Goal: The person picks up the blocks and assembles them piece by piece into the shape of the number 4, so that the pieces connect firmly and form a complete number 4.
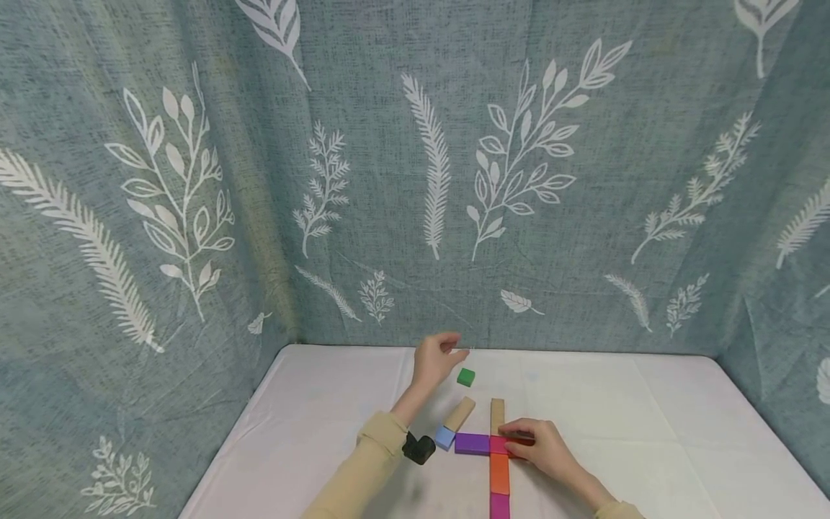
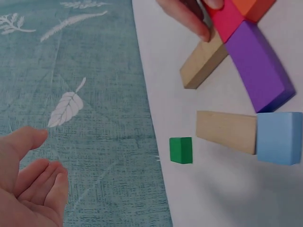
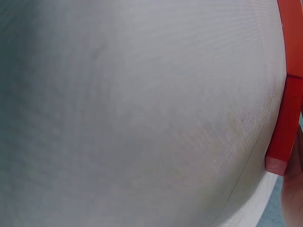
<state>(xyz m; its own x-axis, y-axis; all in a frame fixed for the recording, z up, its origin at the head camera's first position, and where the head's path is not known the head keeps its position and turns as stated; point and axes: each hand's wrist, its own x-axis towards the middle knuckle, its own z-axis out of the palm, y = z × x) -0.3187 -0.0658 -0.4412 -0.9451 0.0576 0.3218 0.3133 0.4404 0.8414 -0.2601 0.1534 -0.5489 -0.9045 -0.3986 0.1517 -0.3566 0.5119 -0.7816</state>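
Note:
My left hand (image 1: pixel 436 362) hovers at the far side of the table, just beyond a small green cube (image 1: pixel 465 377). Its thumb and fingers are apart and bent loosely, with nothing between them, as the left wrist view also shows. With thumb and fingers on either side, my right hand (image 1: pixel 547 448) holds a red block (image 3: pixel 286 125) lying on the table. That block extends right from a pinkish-red block (image 1: pixel 498 445) at the centre of a cross. A purple block (image 1: pixel 472 444), a plain wooden block (image 1: pixel 497 414) and an orange block (image 1: pixel 499 473) form its other arms.
Left of the cross, another plain wooden block (image 1: pixel 460 414) lies slanted against a light blue block (image 1: pixel 444 437). A magenta block (image 1: pixel 500 506) continues below the orange one. Beside my left forearm is a black object (image 1: pixel 420 450). A leaf-patterned curtain (image 1: pixel 402 180) borders the white table (image 1: pixel 635 418).

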